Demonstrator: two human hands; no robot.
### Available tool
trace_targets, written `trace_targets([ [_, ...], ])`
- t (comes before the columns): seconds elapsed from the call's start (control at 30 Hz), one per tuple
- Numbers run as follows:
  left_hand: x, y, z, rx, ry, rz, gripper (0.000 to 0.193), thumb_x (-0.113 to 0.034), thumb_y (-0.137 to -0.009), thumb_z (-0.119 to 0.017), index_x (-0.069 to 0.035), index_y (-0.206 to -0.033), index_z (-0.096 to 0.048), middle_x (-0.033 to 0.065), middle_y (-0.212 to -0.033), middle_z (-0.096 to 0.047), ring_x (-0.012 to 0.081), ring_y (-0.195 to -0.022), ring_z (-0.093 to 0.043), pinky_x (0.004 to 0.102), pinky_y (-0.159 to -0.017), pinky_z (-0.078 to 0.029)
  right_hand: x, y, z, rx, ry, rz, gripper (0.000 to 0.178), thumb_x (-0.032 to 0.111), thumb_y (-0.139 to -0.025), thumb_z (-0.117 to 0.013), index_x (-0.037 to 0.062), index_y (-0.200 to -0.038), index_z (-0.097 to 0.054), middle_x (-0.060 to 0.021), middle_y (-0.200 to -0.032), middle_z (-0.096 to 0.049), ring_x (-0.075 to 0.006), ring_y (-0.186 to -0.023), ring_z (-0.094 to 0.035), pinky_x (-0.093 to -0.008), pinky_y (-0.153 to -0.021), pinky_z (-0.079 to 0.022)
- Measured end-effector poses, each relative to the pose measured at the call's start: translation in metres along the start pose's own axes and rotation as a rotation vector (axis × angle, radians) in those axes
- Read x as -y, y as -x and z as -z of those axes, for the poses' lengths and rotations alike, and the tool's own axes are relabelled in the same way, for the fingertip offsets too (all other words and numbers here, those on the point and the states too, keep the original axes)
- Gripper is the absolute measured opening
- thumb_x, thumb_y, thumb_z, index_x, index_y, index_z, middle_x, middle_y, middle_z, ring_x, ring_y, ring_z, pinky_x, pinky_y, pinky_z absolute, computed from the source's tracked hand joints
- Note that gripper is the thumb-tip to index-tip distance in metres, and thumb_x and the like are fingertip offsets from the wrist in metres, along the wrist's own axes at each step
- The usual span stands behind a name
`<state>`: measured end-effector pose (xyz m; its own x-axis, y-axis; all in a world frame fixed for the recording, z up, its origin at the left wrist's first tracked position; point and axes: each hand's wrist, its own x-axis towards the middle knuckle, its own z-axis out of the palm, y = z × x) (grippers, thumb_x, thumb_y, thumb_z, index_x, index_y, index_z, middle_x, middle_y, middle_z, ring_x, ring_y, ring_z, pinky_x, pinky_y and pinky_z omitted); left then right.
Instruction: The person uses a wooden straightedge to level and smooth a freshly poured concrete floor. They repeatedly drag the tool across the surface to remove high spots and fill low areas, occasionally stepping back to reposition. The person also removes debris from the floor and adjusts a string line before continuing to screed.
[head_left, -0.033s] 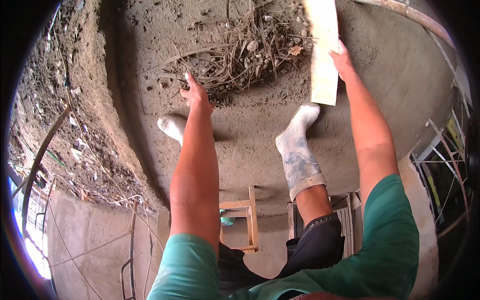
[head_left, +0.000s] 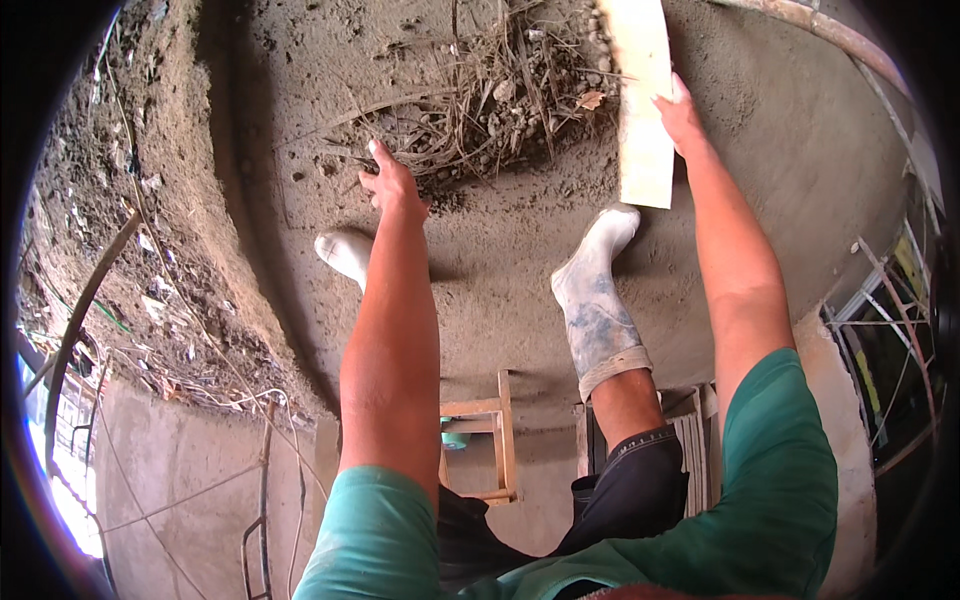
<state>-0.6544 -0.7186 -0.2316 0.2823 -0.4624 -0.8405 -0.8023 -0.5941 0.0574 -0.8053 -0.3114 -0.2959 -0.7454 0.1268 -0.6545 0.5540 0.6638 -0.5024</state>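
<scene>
A long pale board (head_left: 645, 130) stretches away from me on the right, along the right side of a debris pile. My right hand (head_left: 683, 120) is closed on the board's right edge. In front of me lies the pile of dry stalks, soil and small stones (head_left: 500, 110), with a brown leaf (head_left: 590, 100) near its right end. My left hand (head_left: 393, 187) is at the near left edge of the pile, thumb and fingers apart, nothing seen in it. Part of that hand's palm side is hidden.
My white rubber boots (head_left: 600, 260) stand on the grey concrete surface (head_left: 480, 290). Rough earth with litter (head_left: 150, 250) rises at the left behind a ledge. Below are a wooden frame (head_left: 505, 440) and loose wires. A pipe (head_left: 835, 35) crosses the far right.
The board has shifted very slightly left, with my right hand along with it. My left hand has hardly moved.
</scene>
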Motion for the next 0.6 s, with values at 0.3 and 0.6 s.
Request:
trace_targets([
  [0.3,-0.013,0.017,-0.042,-0.111,-0.146,-0.100,0.094,-0.077,-0.077,-0.045,-0.030,-0.150,-0.009,0.0267,-0.152,-0.002,0.0497,-0.132,-0.028,0.0573,-0.101,-0.036,0.039,0.008,-0.046,0.157,0.174,0.081,0.065,0.019,-0.087,-0.061,0.0045,-0.143,-0.031,-0.0207,-0.137,-0.047,-0.0292,-0.123,-0.049,-0.0341,-0.104,-0.038],
  [0.6,-0.010,0.023,-0.061,-0.124,-0.235,-0.196,0.089,-0.075,-0.080,-0.044,-0.028,-0.150,-0.012,0.0284,-0.151,-0.004,0.0488,-0.131,-0.031,0.0521,-0.104,-0.035,0.090,0.054,-0.128,0.416,0.397,0.035,0.066,0.031,-0.093,-0.055,0.0181,-0.148,-0.022,-0.0233,-0.118,-0.059,-0.0272,-0.097,-0.063,-0.0337,-0.088,-0.050],
])
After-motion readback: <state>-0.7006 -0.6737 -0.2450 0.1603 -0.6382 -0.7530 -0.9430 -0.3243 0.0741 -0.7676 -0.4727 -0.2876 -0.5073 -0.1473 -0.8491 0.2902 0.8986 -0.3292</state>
